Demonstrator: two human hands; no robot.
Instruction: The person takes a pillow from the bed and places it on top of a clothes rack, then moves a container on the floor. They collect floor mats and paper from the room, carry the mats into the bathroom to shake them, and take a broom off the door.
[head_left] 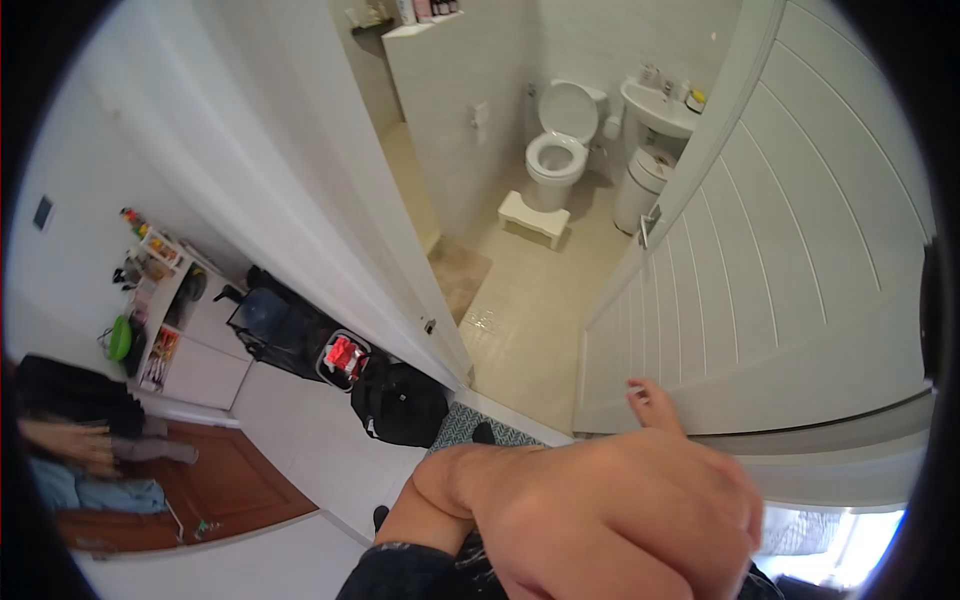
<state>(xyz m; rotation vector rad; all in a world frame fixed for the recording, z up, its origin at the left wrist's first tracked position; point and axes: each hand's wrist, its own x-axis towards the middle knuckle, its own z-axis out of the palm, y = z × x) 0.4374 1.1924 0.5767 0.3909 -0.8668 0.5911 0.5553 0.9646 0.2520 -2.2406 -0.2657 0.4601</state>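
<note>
Very near the camera, what looks like my left hand fills the lower middle. Its back faces me, and its fingers turn away and blur at the right edge, so whether it holds anything is hidden. Beyond it, my right hand shows only in part, its fingers slightly bent and apart, with nothing visible in them. It appears in front of the lower part of a white grooved door, which stands open into a bathroom. I cannot tell whether it touches the door. A lever handle sits on the door's far edge.
Inside are a toilet with its lid up, a white footstool, a sink and a bin. Left of the doorway lie a black bag and a basket. Clothes hang by a brown door.
</note>
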